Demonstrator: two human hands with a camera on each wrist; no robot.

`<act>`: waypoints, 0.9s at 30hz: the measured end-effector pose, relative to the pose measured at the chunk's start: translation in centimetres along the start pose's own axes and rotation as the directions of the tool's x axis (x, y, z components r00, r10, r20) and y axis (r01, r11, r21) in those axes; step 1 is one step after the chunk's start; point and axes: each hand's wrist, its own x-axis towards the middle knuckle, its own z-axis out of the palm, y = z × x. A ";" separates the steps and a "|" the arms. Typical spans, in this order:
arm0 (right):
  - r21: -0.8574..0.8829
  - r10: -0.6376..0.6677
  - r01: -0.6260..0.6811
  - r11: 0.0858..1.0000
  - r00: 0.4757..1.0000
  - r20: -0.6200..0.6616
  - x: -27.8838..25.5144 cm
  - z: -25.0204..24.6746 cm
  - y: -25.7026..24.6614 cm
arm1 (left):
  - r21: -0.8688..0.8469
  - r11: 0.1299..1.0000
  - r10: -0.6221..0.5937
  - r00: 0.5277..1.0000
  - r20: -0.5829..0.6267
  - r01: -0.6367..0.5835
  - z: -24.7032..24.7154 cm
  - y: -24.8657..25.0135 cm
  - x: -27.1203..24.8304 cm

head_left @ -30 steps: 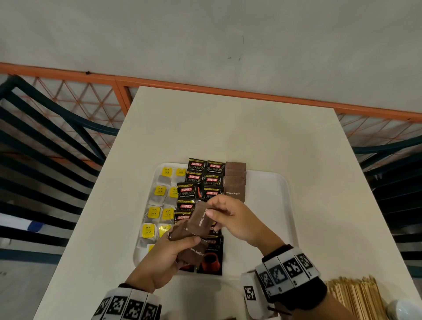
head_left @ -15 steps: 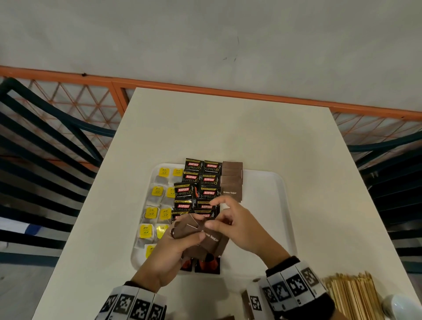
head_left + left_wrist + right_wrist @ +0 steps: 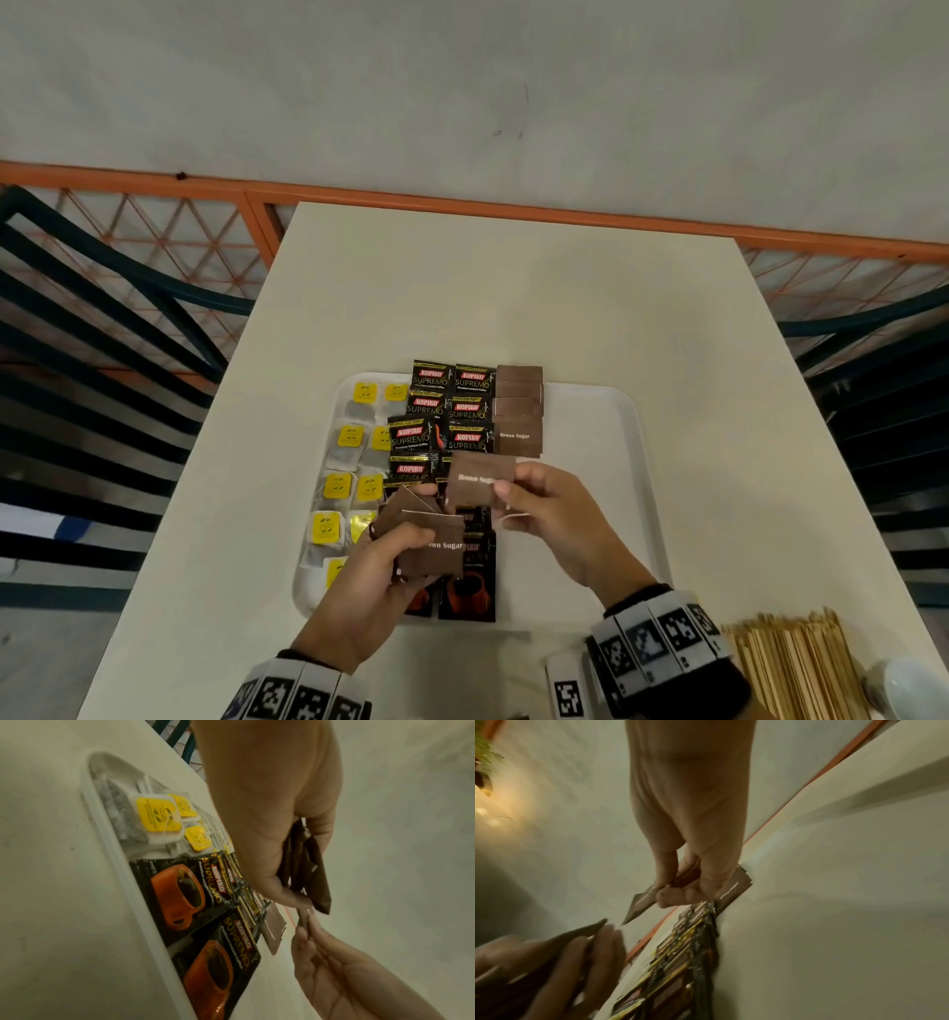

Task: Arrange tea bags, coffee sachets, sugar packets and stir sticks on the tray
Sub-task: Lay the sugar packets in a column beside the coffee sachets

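We see the right hand pinching one brown sugar packet by its right edge, thumb on top, held above the tray. The left hand holds a small stack of sugar packets, fingers curled under, thumb across the top. The two grips sit near each other, not touching.

The head view alone gives the layout: past the right grip, a laid column of sugar packets; left of it, two columns of coffee sachets; further left, tea bags with yellow tags. Stir sticks lie on the worktop, off the tray, right of the right wrist.

The left wrist view adds the stack edge-on in the left grip and the tray's near rim. The right wrist view is blurred; it shows the single packet clamped between thumb and fingers.

Right of the right grip the tray floor is bare out to its right rim. The topmost sachets and packets overhang the far rim. Beyond the tray the worktop is bare up to its far edge.
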 end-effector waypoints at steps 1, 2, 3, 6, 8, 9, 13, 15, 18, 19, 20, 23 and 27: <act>0.004 0.002 -0.002 1.000 0.998 -0.061 0.3 -0.5 0.1 | -0.007 1.000 -0.005 1.000 0.001 0.005 -0.1 0.0 0.0; 0.006 0.005 -0.005 1.000 0.993 -0.120 0.6 -1.0 0.2 | -0.012 1.000 -0.010 1.000 0.002 0.010 -0.1 0.1 0.0; -0.008 0.004 -0.005 1.000 0.985 -0.175 0.9 -1.5 0.4 | -0.020 1.000 -0.016 1.000 0.006 0.016 -0.2 0.2 0.0; -0.100 -0.017 -0.011 0.995 0.962 -0.272 2.1 -2.7 0.8 | -0.046 0.999 -0.025 0.999 0.024 0.026 -0.2 0.4 -0.1; -0.161 -0.027 -0.022 0.987 0.955 -0.296 2.8 -3.1 1.1 | -0.052 0.998 -0.027 0.999 0.033 0.029 -0.2 0.5 -0.1; -0.186 -0.031 -0.028 0.982 0.952 -0.305 3.2 -3.2 1.2 | -0.054 0.998 -0.026 0.999 0.034 0.028 -0.2 0.5 -0.1; -0.265 -0.049 -0.042 0.963 0.943 -0.330 4.4 -3.3 1.5 | -0.067 0.997 -0.024 1.000 0.015 0.025 -0.2 0.5 -0.2; -0.302 -0.076 -0.038 0.953 0.930 -0.359 4.9 -3.3 1.5 | -0.073 0.997 -0.028 1.000 0.002 0.028 -0.4 0.5 -0.2; -0.347 -0.109 -0.044 0.937 0.905 -0.411 5.5 -3.3 1.6 | -0.074 0.997 -0.028 1.000 -0.006 0.027 -0.5 0.5 -0.1; -0.349 -0.115 -0.049 0.936 0.895 -0.432 5.6 -3.3 1.7 | -0.079 0.997 -0.026 1.000 -0.004 0.026 -0.5 0.5 -0.2; -0.347 -0.115 -0.057 0.936 0.884 -0.454 5.7 -3.3 1.8 | -0.087 0.996 -0.025 1.000 0.002 0.025 -0.5 0.5 -0.2; -0.363 -0.133 -0.069 0.929 0.854 -0.503 5.5 -2.9 1.8 | -0.120 0.992 -0.029 0.999 0.017 0.031 -0.3 0.5 -0.2; -0.445 -0.223 -0.009 0.895 0.857 -0.465 3.8 -1.4 0.8 | -0.123 0.992 -0.031 0.999 0.008 0.032 -0.1 0.5 -0.2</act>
